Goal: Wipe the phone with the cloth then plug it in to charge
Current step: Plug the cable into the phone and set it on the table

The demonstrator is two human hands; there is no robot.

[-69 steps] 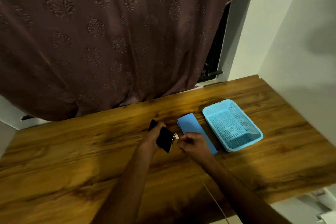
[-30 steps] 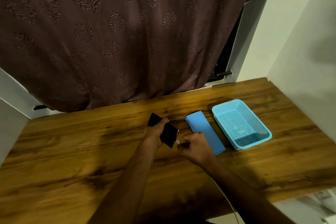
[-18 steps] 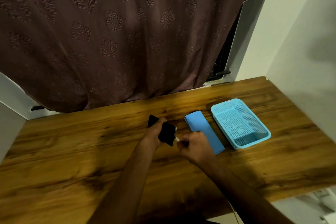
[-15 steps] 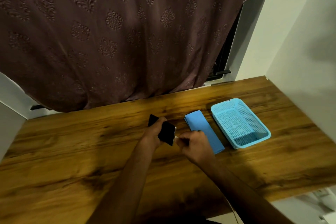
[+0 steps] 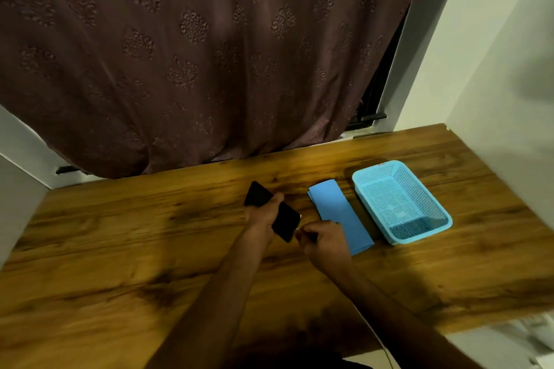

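Where both bare forearms reach in over the near edge of the table (image 5: 120, 249), a thin pale cable (image 5: 382, 349) shows beside the right forearm and runs off that edge. Its far end is hidden beneath the arm. Further in, the right hand (image 5: 325, 241) hovers low over the wood with its fingers curled. Thumb and fingertips are pinched together right at the near end of the phone (image 5: 286, 223). Whatever sits between them is too small to make out, so I cannot tell whether this hand holds anything. Just left of it, the left hand (image 5: 260, 216) is clamped on the phone, thumb across the top face and fingers wrapped beneath. The phone is a black slab slanting from far left to near right, both ends sticking out past the hand. Whether it touches the table cannot be told. Right of the hands lies the cloth (image 5: 335, 213), a blue folded strip flat on the wood, its near left corner covered by the right hand. Beyond a narrow gap to the right stands a light blue mesh basket (image 5: 371, 169), set at the same slant as the cloth. Behind everything a brown patterned curtain (image 5: 209, 54) hangs down to the table's far edge, and a pale wall (image 5: 494, 84) closes the right side.
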